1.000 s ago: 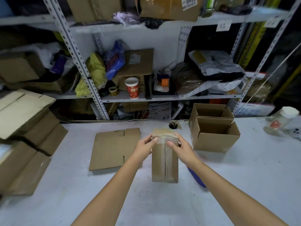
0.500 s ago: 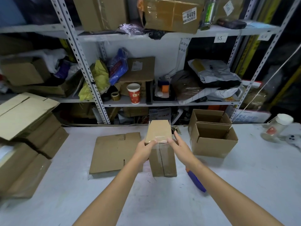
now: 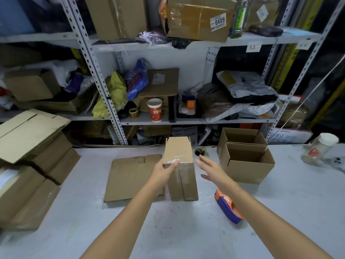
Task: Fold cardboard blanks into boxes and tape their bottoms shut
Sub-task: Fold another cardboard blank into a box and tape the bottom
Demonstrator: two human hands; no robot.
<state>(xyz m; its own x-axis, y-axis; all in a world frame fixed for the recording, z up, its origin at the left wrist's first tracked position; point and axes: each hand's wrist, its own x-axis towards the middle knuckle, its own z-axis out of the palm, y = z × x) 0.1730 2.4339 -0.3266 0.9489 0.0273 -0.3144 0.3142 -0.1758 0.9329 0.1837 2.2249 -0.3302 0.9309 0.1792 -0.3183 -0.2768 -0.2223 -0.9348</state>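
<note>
A small folded cardboard box (image 3: 182, 171) with clear tape over its seam is tipped up at the middle of the white table. My left hand (image 3: 162, 172) grips its left edge, thumb on the taped face. Just right of the box my right hand (image 3: 211, 168) hovers with spread fingers, holding nothing. A flat cardboard blank (image 3: 130, 177) lies on the table under my left forearm. A blue and orange tape dispenser (image 3: 228, 207) rests on the table right of my right forearm.
Two open finished boxes (image 3: 246, 158) stand at the right rear of the table (image 3: 186, 230). Stacks of flat blanks (image 3: 28, 161) fill the left side. A white-lidded jar (image 3: 320, 149) sits far right. Cluttered metal shelves (image 3: 186, 120) run behind the table.
The box has been tilted further so its taped bottom faces me. My right hand has let go and moved slightly right, fingers spreading; the left hand keeps its hold.
</note>
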